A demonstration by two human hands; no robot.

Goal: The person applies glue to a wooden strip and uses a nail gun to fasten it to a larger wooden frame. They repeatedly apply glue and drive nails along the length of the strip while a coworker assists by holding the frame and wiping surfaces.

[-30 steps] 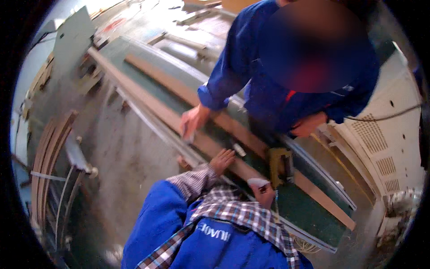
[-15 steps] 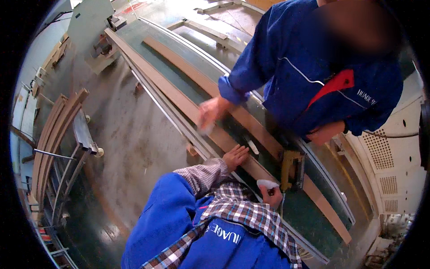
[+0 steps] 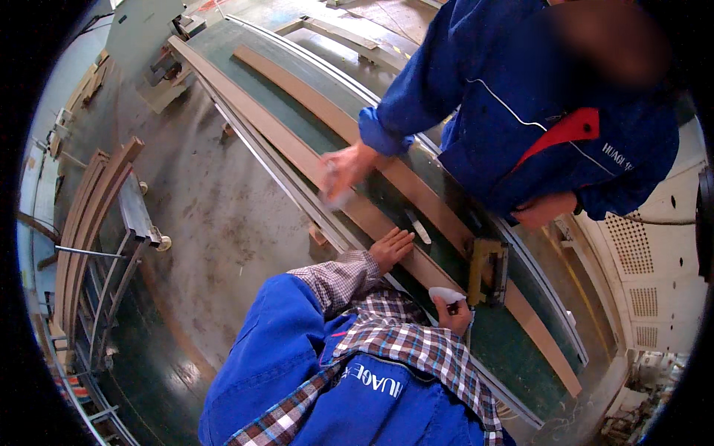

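My left hand [image 3: 392, 250] lies flat, fingers stretched, on a long brown board [image 3: 364, 215] that runs along the near edge of a green-topped table [image 3: 494, 368]. Farther right along the same board, my right hand [image 3: 454, 318] pinches a white wad [image 3: 446, 294], which could be cloth or paper. Opposite me, a co-worker's hand [image 3: 348, 172] holds a whitish wad against the board's upper part, blurred by motion. Between this board and a second brown board [image 3: 424, 195] lies a slim tool with a pale blade or handle [image 3: 419, 227].
A yellow and black tool [image 3: 487, 271], perhaps a nail gun, rests across the second board near my right hand. Metal rails [image 3: 535, 275] border the far side of the table. On the left, curved brown boards [image 3: 89, 223] stand on a metal rack [image 3: 137, 215].
The co-worker's hand has shifted slightly left and up along the board. My left hand stays on the board, and my right hand still pinches the white wad. The view has shifted slightly.
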